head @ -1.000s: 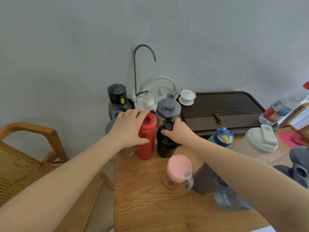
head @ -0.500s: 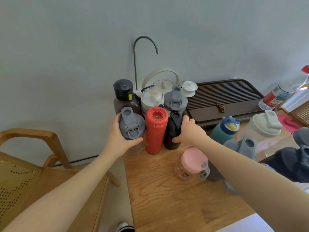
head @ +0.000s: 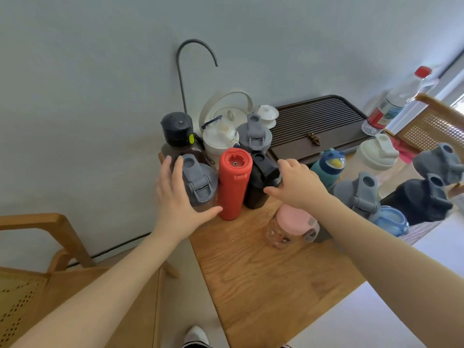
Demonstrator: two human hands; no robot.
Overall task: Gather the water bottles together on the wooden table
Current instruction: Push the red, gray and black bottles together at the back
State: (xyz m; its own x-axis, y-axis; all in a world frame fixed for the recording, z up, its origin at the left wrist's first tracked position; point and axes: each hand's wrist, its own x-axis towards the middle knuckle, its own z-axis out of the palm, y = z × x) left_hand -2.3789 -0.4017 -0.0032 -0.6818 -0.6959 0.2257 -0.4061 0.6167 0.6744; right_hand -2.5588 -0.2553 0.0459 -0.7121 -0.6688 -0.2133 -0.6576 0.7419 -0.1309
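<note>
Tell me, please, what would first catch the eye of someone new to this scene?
Probably the red bottle, upright at the wooden table's far left corner, flanked by a grey-lidded bottle under the left hand and a black bottle by the right hand. More bottles crowd the right.

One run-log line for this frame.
left hand: open against grey-lidded bottle | right hand: open beside black bottle | red bottle: upright between

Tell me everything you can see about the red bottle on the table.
The red bottle is a slim, matte cylinder, apparently plastic or coated metal, standing upright near the wooden table's back left corner. Its closed red lid has a small central metal dot. It stands between a grey-lidded bottle and a black bottle. Neither hand clearly touches it.
</note>
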